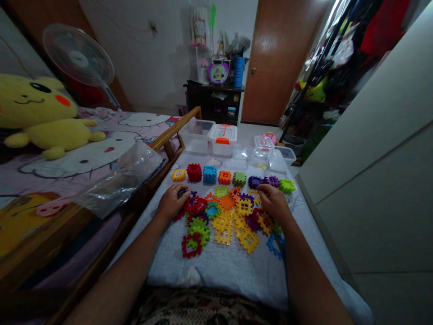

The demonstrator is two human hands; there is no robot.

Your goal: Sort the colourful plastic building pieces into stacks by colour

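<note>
My left hand is at the left of a loose pile of toothed plastic building tiles, its fingers curled round a small dark blue tile. My right hand is at the pile's right side, fingertips pinched beside a dark purple stack and a yellow frame tile; what they hold, if anything, is hidden. Between my hands lie red tiles, green tiles, an orange tile, yellow tiles and a blue tile. Some tiles have window or shaped cutouts.
Behind the pile runs a row of colour-sorted stacks, including red, light blue and bright green. Clear plastic boxes stand at the far edge. A wooden bed rail borders the left, a pale cabinet the right.
</note>
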